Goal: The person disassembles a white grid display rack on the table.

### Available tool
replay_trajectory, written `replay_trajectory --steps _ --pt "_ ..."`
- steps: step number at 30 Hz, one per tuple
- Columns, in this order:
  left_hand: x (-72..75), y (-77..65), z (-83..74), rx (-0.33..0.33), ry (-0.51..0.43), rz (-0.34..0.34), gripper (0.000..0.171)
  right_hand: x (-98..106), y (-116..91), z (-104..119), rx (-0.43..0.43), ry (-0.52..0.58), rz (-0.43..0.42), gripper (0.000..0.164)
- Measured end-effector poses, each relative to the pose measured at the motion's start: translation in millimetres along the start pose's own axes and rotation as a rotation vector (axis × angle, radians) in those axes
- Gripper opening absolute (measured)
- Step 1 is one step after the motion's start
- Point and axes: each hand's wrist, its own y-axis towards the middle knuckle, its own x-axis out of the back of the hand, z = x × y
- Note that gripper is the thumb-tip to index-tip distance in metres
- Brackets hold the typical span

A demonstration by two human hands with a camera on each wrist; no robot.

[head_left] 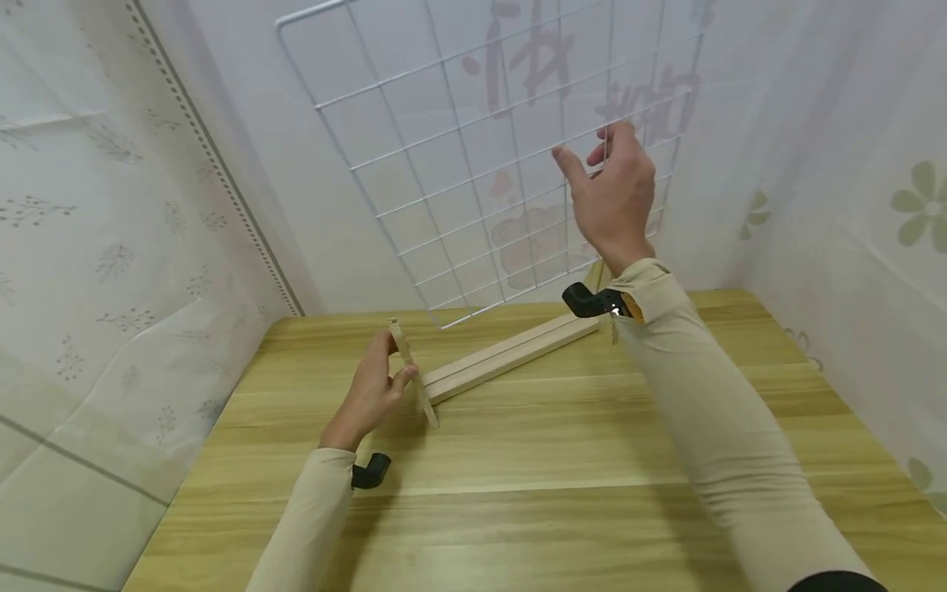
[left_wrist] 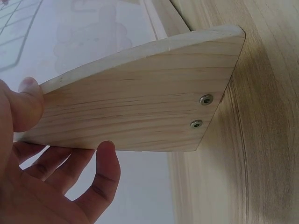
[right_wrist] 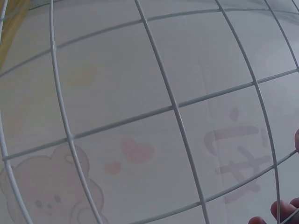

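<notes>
A white wire grid panel (head_left: pixel 473 177) stands tilted against the back wall side, above a wooden stand. My right hand (head_left: pixel 616 193) grips it at its right part, fingers curled through the openings; in the right wrist view only some fingertips (right_wrist: pixel 280 210) show beside the wires. The wooden stand lies slantwise on the table, with two long slats (head_left: pixel 510 358) between end boards. My left hand (head_left: pixel 370 390) holds the left end board (head_left: pixel 414 374), thumb on one edge and fingers at the other. Two screw heads (left_wrist: pixel 205 100) show on that board's outer face. My right wrist partly hides the far end board (head_left: pixel 596 275).
The wooden table (head_left: pixel 518 510) has a striped grain and ends at the back against a printed white curtain (head_left: pixel 355 263). Another patterned curtain (head_left: pixel 111 205) hangs on the left, and one with green flowers (head_left: pixel 851 205) on the right.
</notes>
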Motion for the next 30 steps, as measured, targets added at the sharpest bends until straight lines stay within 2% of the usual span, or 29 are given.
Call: replay_trajectory --steps 17,30 --pt "-0.8 -1.1 2.8 0.0 -0.005 0.003 0.045 21 -11 -30 0.069 -0.12 0.141 0.057" --pt "0.5 -1.9 2.2 0.0 -0.017 0.004 0.042 24 -21 -60 0.112 -0.198 0.231 0.055"
